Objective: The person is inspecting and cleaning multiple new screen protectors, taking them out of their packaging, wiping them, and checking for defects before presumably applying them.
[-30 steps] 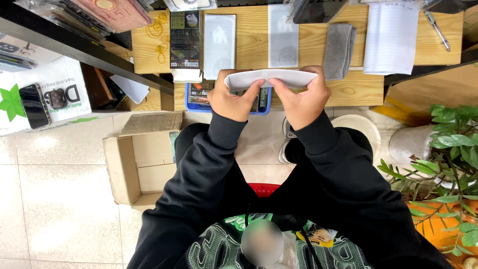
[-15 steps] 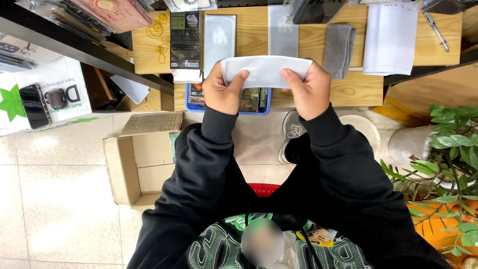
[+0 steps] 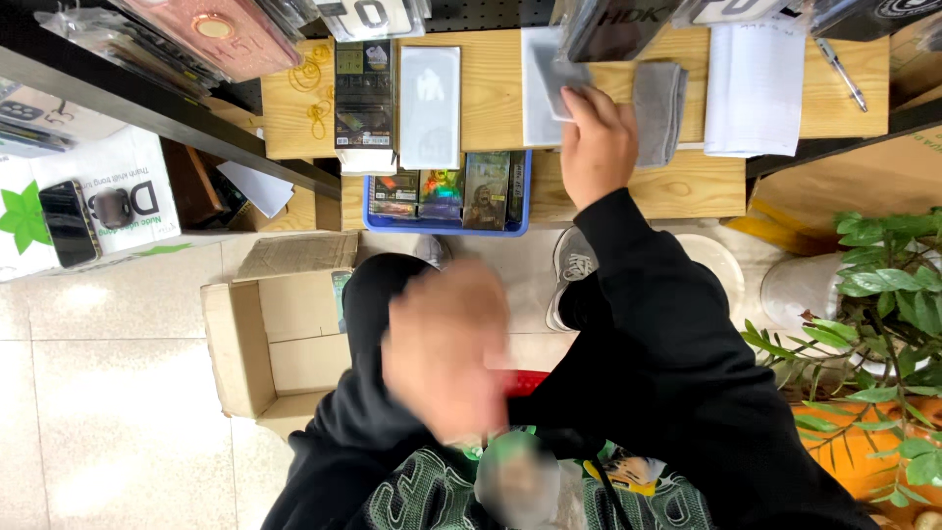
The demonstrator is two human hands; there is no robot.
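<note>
The right hand [image 3: 597,147] reaches forward and pinches a small grey cloth [image 3: 561,86] flat against the white sheet [image 3: 538,93] on the wooden desk [image 3: 496,88], while the blurred left hand [image 3: 446,353], pulled close to the chest, cannot be read.

Bright, even light fills the view — pale glare on the floor tiles [image 3: 108,412] at lower left, the left hand [image 3: 446,353] smeared by motion blur, the wooden desk [image 3: 491,98] sharp.
</note>
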